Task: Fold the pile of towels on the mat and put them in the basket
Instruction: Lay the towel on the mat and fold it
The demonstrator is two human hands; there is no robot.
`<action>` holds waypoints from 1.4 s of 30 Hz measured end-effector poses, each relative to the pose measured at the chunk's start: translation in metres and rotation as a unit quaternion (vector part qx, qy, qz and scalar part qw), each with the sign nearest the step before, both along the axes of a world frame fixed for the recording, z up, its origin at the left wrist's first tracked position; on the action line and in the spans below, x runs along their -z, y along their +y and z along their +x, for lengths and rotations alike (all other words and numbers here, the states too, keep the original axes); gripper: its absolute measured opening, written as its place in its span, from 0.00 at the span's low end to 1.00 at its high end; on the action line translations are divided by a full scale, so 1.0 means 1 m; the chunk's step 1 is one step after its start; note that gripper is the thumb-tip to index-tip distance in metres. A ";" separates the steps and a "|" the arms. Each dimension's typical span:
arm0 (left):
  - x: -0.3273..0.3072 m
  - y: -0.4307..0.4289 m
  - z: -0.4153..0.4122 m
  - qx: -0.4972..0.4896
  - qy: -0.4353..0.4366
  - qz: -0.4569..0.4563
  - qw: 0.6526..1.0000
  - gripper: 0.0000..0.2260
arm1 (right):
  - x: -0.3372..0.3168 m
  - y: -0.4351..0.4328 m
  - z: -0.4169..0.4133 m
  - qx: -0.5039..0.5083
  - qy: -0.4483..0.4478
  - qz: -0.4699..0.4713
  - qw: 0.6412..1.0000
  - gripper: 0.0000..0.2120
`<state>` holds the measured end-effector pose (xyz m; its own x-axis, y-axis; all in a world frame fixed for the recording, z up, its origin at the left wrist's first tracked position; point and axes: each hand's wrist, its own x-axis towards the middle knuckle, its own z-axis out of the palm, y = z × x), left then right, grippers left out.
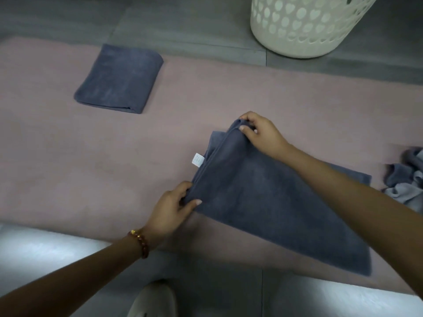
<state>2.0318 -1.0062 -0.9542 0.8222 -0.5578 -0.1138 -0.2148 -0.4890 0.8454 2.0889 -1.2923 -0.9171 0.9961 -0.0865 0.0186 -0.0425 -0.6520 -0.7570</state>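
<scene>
A dark grey-blue towel [270, 202] lies doubled over on the pink mat [68, 156], with a white label at its left edge. My left hand [174, 209] pinches its near left corner. My right hand [258, 131] pinches the far corner of the same folded edge. A second towel [119, 78], folded into a neat rectangle, rests on the mat at the far left. Loose grey towels [409, 181] are bunched at the mat's right edge, partly out of frame. The cream basket [304, 26] with heart-shaped holes stands on the floor beyond the mat.
Grey floor tiles [183, 26] surround the mat. A light-coloured shoe [153, 300] shows at the bottom centre. A beaded bracelet [140, 243] sits on my left wrist.
</scene>
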 end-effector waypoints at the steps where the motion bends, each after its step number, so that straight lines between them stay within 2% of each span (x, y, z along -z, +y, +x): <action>1: 0.002 -0.001 -0.002 -0.031 0.024 -0.016 0.999 0.09 | 0.003 0.003 0.009 -0.008 0.024 -0.002 1.000 0.08; 7: 0.011 -0.004 0.004 -0.108 0.015 -0.009 0.994 0.09 | 0.021 0.021 0.051 -0.005 0.133 -0.026 0.991 0.08; 9: 0.013 -0.003 0.006 -0.102 0.019 0.022 0.994 0.04 | 0.025 0.025 0.058 -0.009 0.156 -0.041 0.987 0.10; 11: 0.012 -0.003 0.007 -0.094 0.016 0.043 0.995 0.04 | 0.028 0.028 0.062 -0.014 0.170 -0.054 0.984 0.11; 15: 0.013 -0.005 0.010 -0.114 0.001 0.064 0.991 0.15 | 0.029 0.031 0.069 -0.083 0.202 -0.072 0.973 0.09; 17: 0.012 -0.005 0.011 -0.110 -0.003 0.083 0.990 0.15 | 0.026 0.030 0.071 -0.117 0.220 -0.094 0.964 0.09; 21: 0.013 -0.005 0.014 -0.102 0.005 0.093 0.990 0.14 | 0.013 0.027 0.075 -0.183 0.250 -0.056 0.949 0.07; 24: 0.009 -0.005 0.015 -0.094 0.012 0.091 0.991 0.13 | 0.004 0.027 0.078 -0.207 0.257 -0.065 0.942 0.09; 29: 0.004 -0.005 0.013 -0.086 0.040 0.092 0.991 0.08 | -0.005 0.022 0.082 -0.196 0.236 -0.037 0.951 0.11; 34: 0.004 -0.002 0.017 -0.139 0.092 0.063 0.984 0.14 | 0.012 0.025 0.079 -0.148 0.201 -0.061 0.966 0.13; 37: 0.004 -0.004 0.019 -0.180 0.113 0.071 0.975 0.13 | 0.034 0.029 0.077 -0.043 0.184 -0.054 0.981 0.14; 40: 0.001 -0.009 0.017 -0.231 0.150 0.048 0.960 0.09 | 0.039 0.032 0.063 0.114 0.053 -0.105 0.987 0.12; 42: 0.001 -0.012 0.014 -0.262 0.163 0.007 0.951 0.12 | 0.033 0.034 0.041 0.119 -0.064 -0.162 0.978 0.13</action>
